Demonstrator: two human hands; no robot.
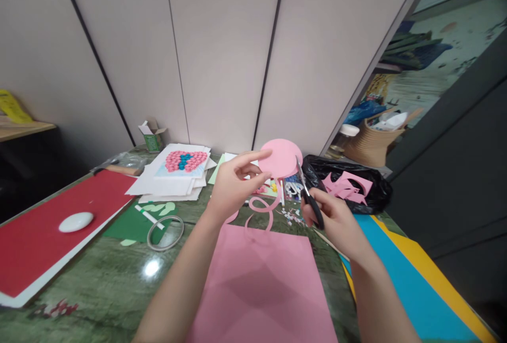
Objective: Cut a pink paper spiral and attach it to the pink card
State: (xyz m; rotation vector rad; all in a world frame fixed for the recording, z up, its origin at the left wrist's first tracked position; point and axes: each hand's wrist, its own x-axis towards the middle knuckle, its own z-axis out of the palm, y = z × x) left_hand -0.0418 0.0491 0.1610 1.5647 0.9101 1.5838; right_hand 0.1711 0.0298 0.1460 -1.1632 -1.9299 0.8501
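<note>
Raised over the table, a round piece of pink paper (279,158) is pinched at its left edge by my left hand (240,179). My right hand (327,213) grips black-handled scissors (307,190), whose blades meet the right edge of the round. From the round's lower edge a thin curled strip of pink paper (264,205) dangles in loops. Beneath both hands a large sheet of pink paper (265,285) lies on the green marbled table (114,285).
Pink scraps (348,187) lie in a black plastic bag (380,190) at the right. Blue card (404,285) and yellow card (425,266) lie nearer. Leftward are a tape roll (165,248), green paper (127,221), red card (47,243), and a paper stack (148,187) with pink-and-blue artwork (185,161).
</note>
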